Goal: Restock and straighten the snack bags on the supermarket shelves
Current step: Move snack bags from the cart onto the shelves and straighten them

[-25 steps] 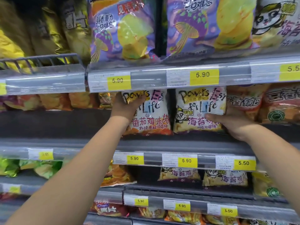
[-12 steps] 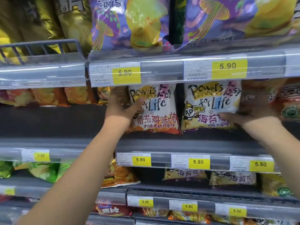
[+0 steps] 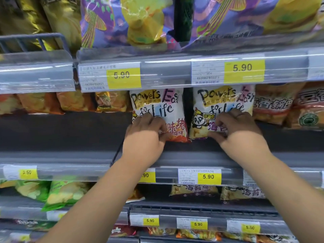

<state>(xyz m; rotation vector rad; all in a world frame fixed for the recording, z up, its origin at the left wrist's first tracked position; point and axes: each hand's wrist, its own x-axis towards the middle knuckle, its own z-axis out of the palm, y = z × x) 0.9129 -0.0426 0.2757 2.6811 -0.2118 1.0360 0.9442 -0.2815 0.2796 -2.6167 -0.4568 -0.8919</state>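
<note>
Two white "Powers Easy for Life" snack bags stand side by side at the back of the middle shelf [image 3: 70, 137]. My left hand [image 3: 146, 133] pinches the lower front of the left bag [image 3: 157, 106], the one with the red bottom. My right hand [image 3: 235, 128] pinches the lower front of the right bag [image 3: 222, 100], the one with the panda picture. Both hands have curled fingers, and they hide the bags' lower parts.
Orange bags [image 3: 280, 104] sit right of the pair and orange-yellow bags [image 3: 73, 102] to the left, far back. Purple mushroom bags [image 3: 126, 21] fill the shelf above. Price rails [image 3: 166, 72] run along each shelf edge. Green bags [image 3: 57, 192] and more white bags [image 3: 194, 189] lie below.
Both hands moved from the bags' outer sides to their lower fronts and curled onto them. The camera came closer to the shelf.
</note>
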